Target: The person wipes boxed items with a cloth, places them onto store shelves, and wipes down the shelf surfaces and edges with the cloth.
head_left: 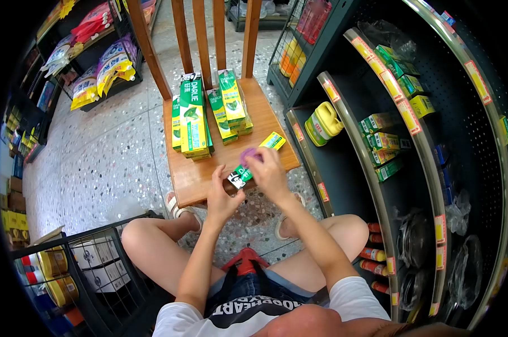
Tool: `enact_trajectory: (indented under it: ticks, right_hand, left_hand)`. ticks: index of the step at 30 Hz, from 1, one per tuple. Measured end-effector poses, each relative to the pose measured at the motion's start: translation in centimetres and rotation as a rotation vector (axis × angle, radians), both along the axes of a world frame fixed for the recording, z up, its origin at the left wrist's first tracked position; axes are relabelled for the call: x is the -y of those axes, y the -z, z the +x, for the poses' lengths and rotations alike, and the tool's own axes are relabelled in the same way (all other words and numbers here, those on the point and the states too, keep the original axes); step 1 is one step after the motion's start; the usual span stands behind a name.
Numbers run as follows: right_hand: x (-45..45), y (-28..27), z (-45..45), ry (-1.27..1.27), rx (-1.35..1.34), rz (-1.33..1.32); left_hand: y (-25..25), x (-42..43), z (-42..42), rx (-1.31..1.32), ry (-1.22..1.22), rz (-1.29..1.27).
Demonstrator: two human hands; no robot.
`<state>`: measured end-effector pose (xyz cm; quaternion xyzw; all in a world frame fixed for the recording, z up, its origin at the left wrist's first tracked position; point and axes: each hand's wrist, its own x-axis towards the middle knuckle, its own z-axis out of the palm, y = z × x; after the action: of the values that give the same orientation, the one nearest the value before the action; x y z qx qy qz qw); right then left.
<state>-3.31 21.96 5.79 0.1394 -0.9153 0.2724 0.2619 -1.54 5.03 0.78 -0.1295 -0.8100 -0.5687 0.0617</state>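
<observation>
A green, white and yellow Darlie toothpaste box (240,176) lies slanted at the front right of a wooden chair seat (200,178). My left hand (223,197) grips its near end between thumb and fingers. My right hand (270,175) pinches a small purple cloth (250,155) against the box's top face, hiding the box's middle. Behind my hands, a stack of long Darlie boxes (192,115) sits on the left of the seat. Shorter toothpaste boxes (230,98) are piled to its right.
Dark shelves (344,185) on my right carry more toothpaste boxes (382,140) and a yellow jug (323,123). At my lower left stands a wire rack (96,236) with tubs and cartons. Bagged goods (114,62) fill a shelf at far left. The chair's wooden back slats (219,36) rise behind the stacks.
</observation>
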Motion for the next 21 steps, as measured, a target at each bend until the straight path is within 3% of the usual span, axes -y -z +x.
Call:
enact_trajectory:
  ticks: [5, 7, 9, 12, 14, 17, 21]
  right_hand:
    - [-7.6, 0.9, -4.5, 0.315, -0.018, 0.203]
    - [-10.6, 1.7, -5.3, 0.426, -0.027, 0.116]
    - [-13.1, 3.0, -5.0, 0.436, 0.04, -0.217]
    - [-14.1, 4.1, -2.6, 0.496, 0.085, -0.13]
    - [-14.1, 4.5, -1.8, 0.555, 0.111, -0.208]
    - [-12.4, 3.2, -0.7, 0.531, 0.183, -0.517]
    - [-8.3, -0.6, 1.3, 0.369, 0.071, -0.339]
  left_hand:
    - [-0.6, -0.2, 0.2, -0.093, -0.038, -0.088]
    - [-1.0, 0.1, 0.2, -0.057, -0.022, -0.063]
    - [-1.6, 0.3, 0.2, -0.039, -0.004, -0.016]
    - [-1.7, 0.3, 0.3, 0.022, -0.075, 0.001]
    - [-1.7, -0.2, 0.2, -0.042, -0.095, -0.159]
    - [-1.8, -0.8, 0.4, -0.066, -0.11, -0.248]
    - [-2.3, -0.9, 0.5, -0.05, -0.114, -0.264]
